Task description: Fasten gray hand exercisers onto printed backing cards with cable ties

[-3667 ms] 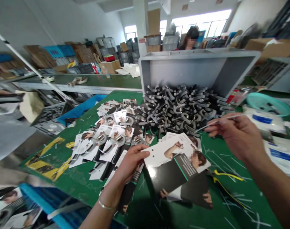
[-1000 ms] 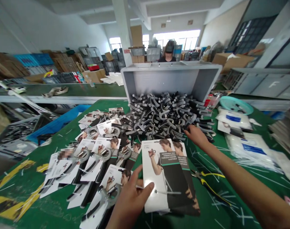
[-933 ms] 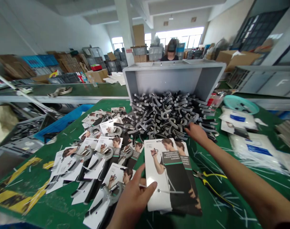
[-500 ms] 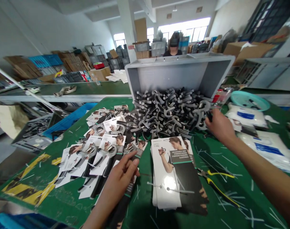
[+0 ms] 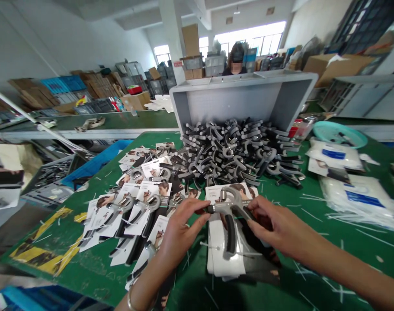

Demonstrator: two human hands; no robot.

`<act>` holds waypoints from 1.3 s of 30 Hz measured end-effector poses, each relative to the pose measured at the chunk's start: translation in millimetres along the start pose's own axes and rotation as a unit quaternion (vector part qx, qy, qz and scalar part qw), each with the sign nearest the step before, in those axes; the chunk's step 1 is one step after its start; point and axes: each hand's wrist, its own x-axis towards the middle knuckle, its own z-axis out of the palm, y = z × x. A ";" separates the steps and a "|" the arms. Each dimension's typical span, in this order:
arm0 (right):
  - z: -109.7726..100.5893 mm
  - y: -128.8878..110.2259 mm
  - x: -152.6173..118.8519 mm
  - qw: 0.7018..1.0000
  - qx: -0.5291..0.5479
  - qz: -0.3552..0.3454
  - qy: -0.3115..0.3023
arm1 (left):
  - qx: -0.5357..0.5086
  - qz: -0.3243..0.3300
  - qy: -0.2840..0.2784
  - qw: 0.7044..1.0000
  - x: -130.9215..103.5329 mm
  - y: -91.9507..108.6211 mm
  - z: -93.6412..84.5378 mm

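A grey and black hand grip (image 5: 231, 211) is held between my two hands, over a stack of printed cards (image 5: 219, 259). My left hand (image 5: 187, 226) pinches the dark knob at its left side. My right hand (image 5: 271, 220) has its fingers closed round the right handle. Behind the stack, a large heap of similar hand grips (image 5: 229, 151) spills from a tipped grey bin (image 5: 232, 101). To the left lie several cards with grips on them (image 5: 148, 203), overlapping one another.
White plastic bags (image 5: 362, 196) and a turquoise dish (image 5: 341, 134) lie at the right. Thin white ties are scattered over the green table (image 5: 96, 259). A blue crate (image 5: 96, 162) stands beyond the left edge. A person (image 5: 236, 60) is behind the bin.
My right hand has come back from the heap to above the cards with a hand grip. My left hand has moved right and now grips its knob. The yellow-handled pliers no longer show.
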 end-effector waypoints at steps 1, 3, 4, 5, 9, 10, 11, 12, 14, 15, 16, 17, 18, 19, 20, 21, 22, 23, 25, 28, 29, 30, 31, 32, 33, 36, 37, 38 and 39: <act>1.1 0.4 -6.4 0.999 -0.044 -0.002 0.002 | 0.004 0.001 -0.021 1.000 -4.8 -2.3 0.5; 1.6 1.9 -20.7 0.989 -0.144 -0.013 0.028 | 0.013 -0.001 -0.072 0.997 -12.5 -5.7 1.0; 0.9 2.2 -27.5 0.981 -0.188 -0.022 0.051 | 0.016 -0.004 -0.091 0.996 -14.4 -6.6 0.5; -0.4 1.9 -33.6 0.972 -0.219 -0.037 0.074 | 0.018 -0.008 -0.097 0.995 -14.7 -7.1 -0.4; -2.3 -4.5 -43.3 0.973 -0.173 -0.135 0.075 | 0.024 -0.006 -0.035 0.999 1.7 -4.5 -0.9; -0.3 -6.3 -41.8 0.976 -0.144 -0.153 0.053 | 0.028 0.004 -0.039 0.999 8.6 -3.1 1.9; 2.8 -7.6 -39.1 0.979 -0.119 -0.163 0.035 | 0.032 0.014 -0.056 0.998 15.7 -1.5 6.2; 6.5 -8.2 -35.3 0.981 -0.097 -0.165 0.027 | 0.034 0.023 -0.079 0.996 22.4 0.4 11.5; 13.8 -6.5 -25.3 0.985 -0.055 -0.158 0.041 | 0.027 0.031 -0.114 0.993 33.0 4.7 23.2; 16.5 -4.4 -19.5 0.987 -0.030 -0.148 0.056 | 0.015 0.033 -0.121 0.992 36.4 7.2 28.5; 18.5 -1.7 -13.5 0.989 -0.004 -0.131 0.072 | -0.003 0.032 -0.126 0.991 38.4 9.6 33.0; 19.6 1.4 -7.5 0.990 0.023 -0.110 0.084 | -0.021 0.027 -0.129 0.991 39.2 11.9 36.4; 20.1 4.3 -1.9 0.991 0.050 -0.085 0.092 | -0.037 0.018 -0.131 0.990 38.8 13.9 38.8; 20.2 7.0 3.3 0.990 0.075 -0.061 0.098 | -0.049 0.006 -0.131 0.990 37.7 15.2 40.4; 20.2 9.1 7.8 0.989 0.097 -0.044 0.102 | -0.056 -0.009 -0.127 0.990 36.2 16.0 41.3; 20.3 10.5 11.3 0.987 0.114 -0.034 0.107 | -0.059 -0.023 -0.118 0.991 34.6 16.0 41.8; 20.5 11.2 13.9 0.985 0.125 -0.033 0.111 | -0.060 -0.035 -0.106 0.992 33.0 15.6 42.2; 20.9 11.4 15.4 0.985 0.129 -0.037 0.112 | -0.061 -0.042 -0.095 0.993 31.6 14.8 42.4; 21.7 10.9 15.8 0.986 0.120 -0.045 0.106 | -0.065 -0.041 -0.085 0.993 29.7 12.8 43.2; 21.6 10.3 12.8 0.991 0.103 -0.039 0.074 | -0.079 -0.026 -0.079 0.993 29.2 11.2 44.5; 21.0 10.4 11.7 0.992 0.099 -0.039 0.062 | -0.085 -0.023 -0.077 0.993 29.5 11.2 44.8; 20.2 10.4 10.8 0.993 0.096 -0.040 0.049 | -0.089 -0.022 -0.074 0.993 29.9 11.4 45.1; 19.2 10.4 10.3 0.994 0.094 -0.040 0.037 | -0.092 -0.023 -0.074 0.993 30.5 11.7 45.2; 18.2 10.4 10.0 0.994 0.094 -0.040 0.028 | -0.093 -0.023 -0.073 0.993 31.1 12.0 45.1; 17.3 10.3 10.0 0.995 0.095 -0.040 0.020 | -0.093 -0.024 -0.074 0.993 31.6 12.2 45.0; 15.3 10.5 10.5 0.994 0.099 -0.038 0.011 | -0.091 -0.028 -0.078 0.992 32.4 12.5 44.5; 15.0 10.8 10.6 0.994 0.100 -0.038 0.010 | -0.090 -0.029 -0.079 0.992 32.3 12.5 44.4; 14.8 11.3 10.8 0.994 0.103 -0.038 0.008 | -0.091 -0.030 -0.080 0.992 32.1 12.5 44.4; 14.6 12.0 11.0 0.994 0.106 -0.039 0.005 | -0.092 -0.031 -0.081 0.992 31.8 12.6 44.4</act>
